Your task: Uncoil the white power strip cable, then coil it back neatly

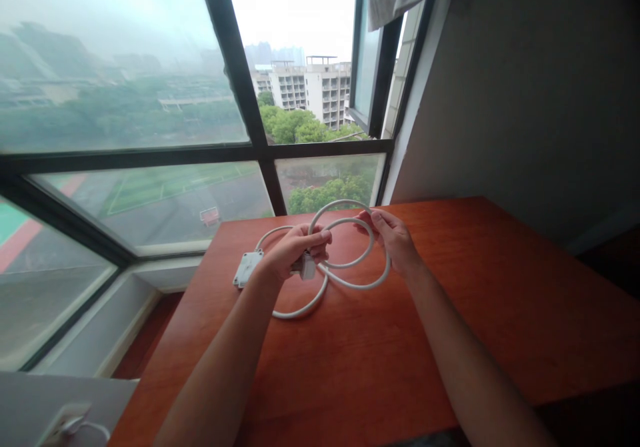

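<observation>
Pale box [248,269]: on the desk [475,300], near its far left corner; apparently set down so the hands needn't carry it.
Left hand [299,250]: fingers closed on the cable and, seemingly, the white plug [308,266]; likely keeps loops gathered.
White cable [367,287]: looped between hands, towards the desk's far edge.
Right hand [395,237]: fingers pinching the cable; likely steadies its curve.

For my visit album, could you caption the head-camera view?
A left hand and right hand hold a looped white cable above a reddish-brown table beside a dark-framed window.
</observation>
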`<state>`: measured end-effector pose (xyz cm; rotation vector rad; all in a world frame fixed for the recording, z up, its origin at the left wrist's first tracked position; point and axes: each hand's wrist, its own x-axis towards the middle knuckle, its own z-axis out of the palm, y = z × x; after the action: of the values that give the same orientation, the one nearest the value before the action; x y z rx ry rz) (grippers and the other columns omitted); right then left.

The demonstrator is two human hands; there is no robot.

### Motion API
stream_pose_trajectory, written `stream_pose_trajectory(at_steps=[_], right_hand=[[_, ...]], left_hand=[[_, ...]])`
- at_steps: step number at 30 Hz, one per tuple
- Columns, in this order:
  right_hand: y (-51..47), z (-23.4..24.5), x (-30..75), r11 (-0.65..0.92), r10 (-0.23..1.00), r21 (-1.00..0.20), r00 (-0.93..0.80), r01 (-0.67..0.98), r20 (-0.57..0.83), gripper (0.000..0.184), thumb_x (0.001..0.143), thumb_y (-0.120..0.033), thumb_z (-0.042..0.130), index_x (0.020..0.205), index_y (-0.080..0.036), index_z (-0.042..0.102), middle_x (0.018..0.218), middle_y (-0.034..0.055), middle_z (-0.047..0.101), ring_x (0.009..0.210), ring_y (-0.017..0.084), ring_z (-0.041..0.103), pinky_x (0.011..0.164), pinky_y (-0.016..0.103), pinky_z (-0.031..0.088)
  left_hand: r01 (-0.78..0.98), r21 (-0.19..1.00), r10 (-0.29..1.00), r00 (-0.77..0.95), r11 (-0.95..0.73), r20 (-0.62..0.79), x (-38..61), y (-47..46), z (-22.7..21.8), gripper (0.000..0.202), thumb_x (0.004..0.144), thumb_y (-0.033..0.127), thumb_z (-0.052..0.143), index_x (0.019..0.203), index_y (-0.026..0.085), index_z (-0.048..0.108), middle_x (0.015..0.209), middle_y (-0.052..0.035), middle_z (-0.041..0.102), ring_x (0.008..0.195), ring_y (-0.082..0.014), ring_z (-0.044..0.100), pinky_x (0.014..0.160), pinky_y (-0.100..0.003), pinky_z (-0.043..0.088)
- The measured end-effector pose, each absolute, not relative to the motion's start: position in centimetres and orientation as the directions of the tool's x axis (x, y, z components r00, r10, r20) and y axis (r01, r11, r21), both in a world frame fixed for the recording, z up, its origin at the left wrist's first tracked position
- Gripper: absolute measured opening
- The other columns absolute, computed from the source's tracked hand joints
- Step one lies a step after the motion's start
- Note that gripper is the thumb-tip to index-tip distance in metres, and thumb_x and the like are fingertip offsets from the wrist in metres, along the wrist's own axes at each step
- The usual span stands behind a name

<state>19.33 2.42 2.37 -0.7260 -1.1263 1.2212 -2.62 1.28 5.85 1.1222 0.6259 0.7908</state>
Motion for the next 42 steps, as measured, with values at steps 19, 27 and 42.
stream_pose_trajectory(at_steps=[19,27,42], right_hand=[[1.7,2.7,19.2,0.355,0.907,-0.935,-0.241,-0.008,0.346,0.036,0.088,-0.052,0.053,0.093,-0.019,0.069,0.074,0.0036,0.068,0.069,0.016,0.064,0.066,0.030,0.052],[0.9,2.8,16.5,0.128,0.971,-0.863,-0.115,-0.489,0.209,0.042,0.084,-0.061,0.055,0.083,-0.020,0.061,0.061,-0.0021,0.054,0.058,0.013,0.056,0.064,0.028,0.051],[0.0,0.8,12.6,0.064,0.997,-0.678,0.017,-0.733,0.076,0.033,0.086,-0.051,0.056,0.072,-0.024,0.043,0.057,-0.0076,0.029,0.048,0.011,0.035,0.057,0.029,0.046]], left_hand=[[-0.203,0.964,0.884,0.464,0.169,-0.058,-3.7,1.4,7.2,0.022,0.075,0.030,0.073,0.070,0.012,0.062,0.049,0.0039,0.043,0.041,-0.0070,0.045,0.043,-0.018,0.040],[-0.674,0.735,0.982,0.179,0.077,0.061,-2.5,0.9,8.1,0.022,0.084,0.027,0.061,0.069,0.015,0.052,0.048,0.0101,0.020,0.038,-0.0021,0.029,0.048,-0.016,0.041],[-0.783,0.623,0.986,-0.109,-0.006,-0.128,1.6,1.8,2.8,0.037,0.085,0.045,0.061,0.068,0.019,0.041,0.045,0.0107,0.030,0.037,-0.0031,0.037,0.050,-0.015,0.043]])
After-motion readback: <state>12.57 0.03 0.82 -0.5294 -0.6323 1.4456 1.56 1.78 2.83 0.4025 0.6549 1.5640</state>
